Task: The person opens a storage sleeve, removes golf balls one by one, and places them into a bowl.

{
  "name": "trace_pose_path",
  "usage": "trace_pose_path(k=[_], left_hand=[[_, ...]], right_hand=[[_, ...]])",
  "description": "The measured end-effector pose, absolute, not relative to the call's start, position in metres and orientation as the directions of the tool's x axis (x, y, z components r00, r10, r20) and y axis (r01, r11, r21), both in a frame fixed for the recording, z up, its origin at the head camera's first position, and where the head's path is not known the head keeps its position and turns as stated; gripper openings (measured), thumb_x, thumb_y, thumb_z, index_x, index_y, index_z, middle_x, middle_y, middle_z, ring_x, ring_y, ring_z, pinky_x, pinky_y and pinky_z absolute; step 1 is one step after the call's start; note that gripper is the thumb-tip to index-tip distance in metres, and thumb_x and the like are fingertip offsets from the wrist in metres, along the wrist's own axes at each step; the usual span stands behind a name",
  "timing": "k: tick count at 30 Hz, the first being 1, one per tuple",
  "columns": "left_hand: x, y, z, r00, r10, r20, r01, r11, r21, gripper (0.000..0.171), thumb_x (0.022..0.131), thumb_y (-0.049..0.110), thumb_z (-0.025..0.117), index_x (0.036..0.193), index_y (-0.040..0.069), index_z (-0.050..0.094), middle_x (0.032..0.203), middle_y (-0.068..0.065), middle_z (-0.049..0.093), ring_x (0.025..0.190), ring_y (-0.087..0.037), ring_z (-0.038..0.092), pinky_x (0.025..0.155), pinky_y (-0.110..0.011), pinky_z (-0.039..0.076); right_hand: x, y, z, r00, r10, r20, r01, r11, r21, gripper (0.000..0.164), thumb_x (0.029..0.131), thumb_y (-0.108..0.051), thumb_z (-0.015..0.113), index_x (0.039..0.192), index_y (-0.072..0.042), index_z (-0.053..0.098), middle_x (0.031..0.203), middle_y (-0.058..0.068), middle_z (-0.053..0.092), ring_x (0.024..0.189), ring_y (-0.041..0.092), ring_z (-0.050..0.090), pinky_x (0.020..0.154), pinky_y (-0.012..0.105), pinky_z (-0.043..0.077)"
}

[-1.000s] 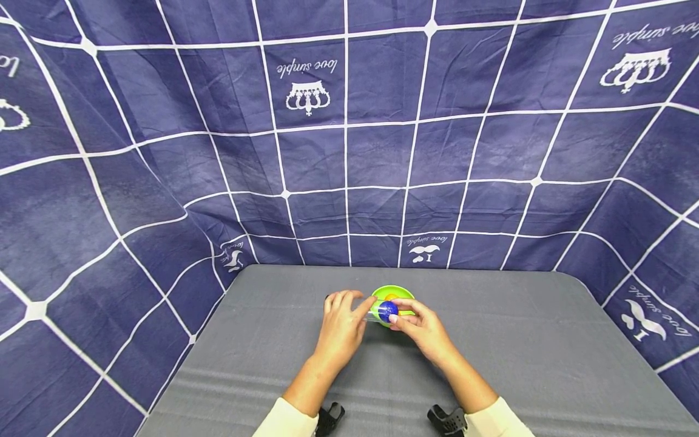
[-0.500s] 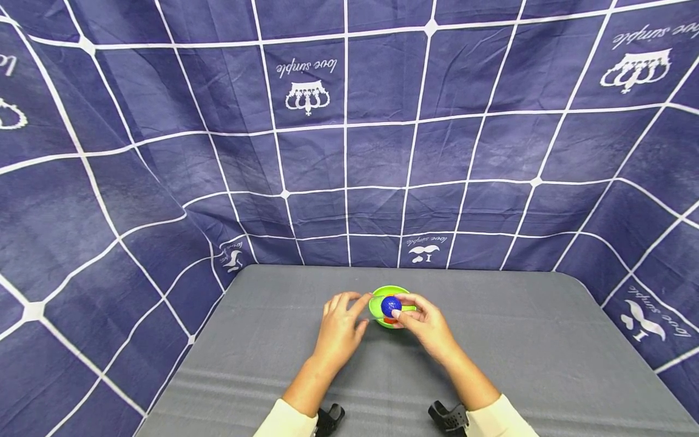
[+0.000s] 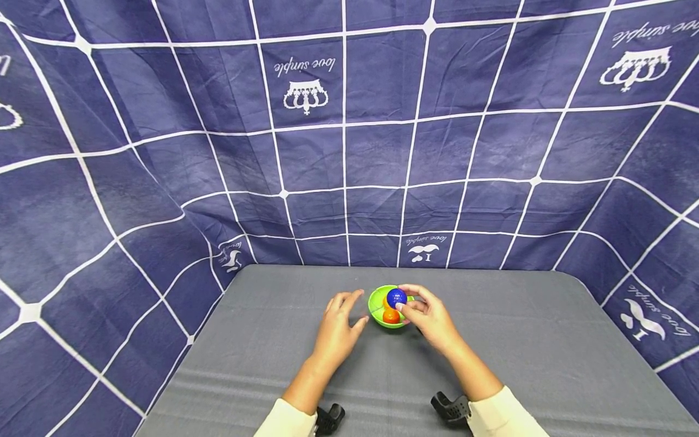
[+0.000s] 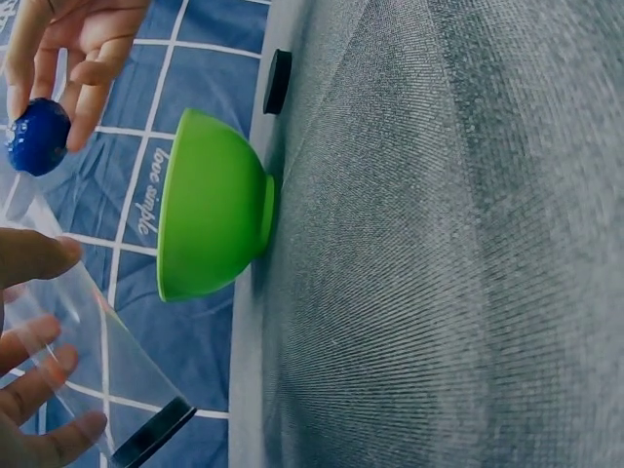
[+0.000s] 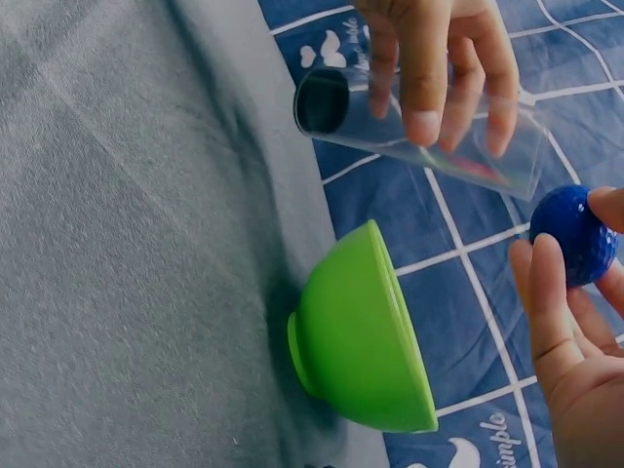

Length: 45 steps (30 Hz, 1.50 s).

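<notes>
A clear plastic tube with a black end lies between the thumb and fingers of my left hand, tilted, its open end toward the ball. My right hand pinches a dimpled blue golf ball in its fingertips, just apart from the tube's mouth. Below both stands a green bowl, upright on the table. Inside it, an orange ball shows in the head view, with a yellow-orange thing partly hidden behind the blue ball. The tube is hardly visible in the head view.
The bowl stands on a grey cloth-covered table. Past the bowl in the left wrist view lies a black disc. A blue curtain with white lines hangs behind and at the sides. Black straps sit at both wrists.
The blue ball has moved right and slightly away from me with my right hand, off the tube's mouth. My left hand has drawn slightly left, uncovering more of the bowl and the orange ball.
</notes>
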<state>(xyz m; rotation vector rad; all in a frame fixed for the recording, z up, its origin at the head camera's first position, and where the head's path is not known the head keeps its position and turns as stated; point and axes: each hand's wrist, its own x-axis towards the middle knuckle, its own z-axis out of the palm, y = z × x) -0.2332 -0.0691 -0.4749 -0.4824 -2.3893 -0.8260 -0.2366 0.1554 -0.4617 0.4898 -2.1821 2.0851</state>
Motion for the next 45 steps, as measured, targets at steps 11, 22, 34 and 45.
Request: trace_pose_path(k=[11,22,34,45], left_hand=[[-0.240,-0.073,-0.481,-0.820,0.060,0.569,0.470,0.637,0.611,0.058,0.082,0.012,0.083,0.135,0.005,0.059,0.121,-0.012,0.067,0.114,-0.028,0.067,0.101,-0.044,0.051],[-0.243,-0.074,-0.483,-0.879,0.014,0.476,0.386,0.606,0.695,0.056,0.088,0.019,0.078,0.137,0.003,0.056,0.122,-0.014,0.067,0.113,-0.032,0.067,0.098,-0.047,0.053],[-0.246,-0.072,-0.490,-0.913,-0.015,0.409,0.337,0.540,0.771,0.056,0.089,0.016,0.076,0.137,0.001,0.053,0.126,-0.015,0.066,0.119,-0.029,0.065,0.101,-0.043,0.053],[-0.250,-0.074,-0.495,-0.913,-0.011,0.408,0.346,0.511,0.787,0.054,0.088,0.012,0.076,0.134,-0.002,0.052,0.125,-0.018,0.066,0.118,-0.031,0.065,0.098,-0.044,0.055]], right_hand=[[-0.247,0.161,-0.465,-0.965,-0.094,0.244,-0.257,0.175,-0.950,0.041,0.090,-0.005,0.073,0.129,-0.001,0.063,0.127,0.024,0.055,0.088,0.009,0.066,0.067,0.026,0.058],[-0.255,0.164,-0.476,-0.944,-0.087,0.319,-0.322,0.464,-0.826,0.041,0.085,-0.006,0.079,0.124,-0.004,0.068,0.115,0.016,0.064,0.092,0.026,0.071,0.071,0.020,0.056],[-0.256,0.162,-0.478,-0.877,-0.207,0.434,-0.438,0.716,-0.544,0.040,0.079,-0.010,0.083,0.117,-0.002,0.070,0.104,0.008,0.064,0.089,0.024,0.067,0.081,0.041,0.055],[-0.259,0.160,-0.473,-0.871,-0.295,0.392,-0.455,0.785,-0.420,0.038,0.082,-0.012,0.080,0.117,0.000,0.069,0.106,0.011,0.062,0.097,0.028,0.067,0.091,0.046,0.055]])
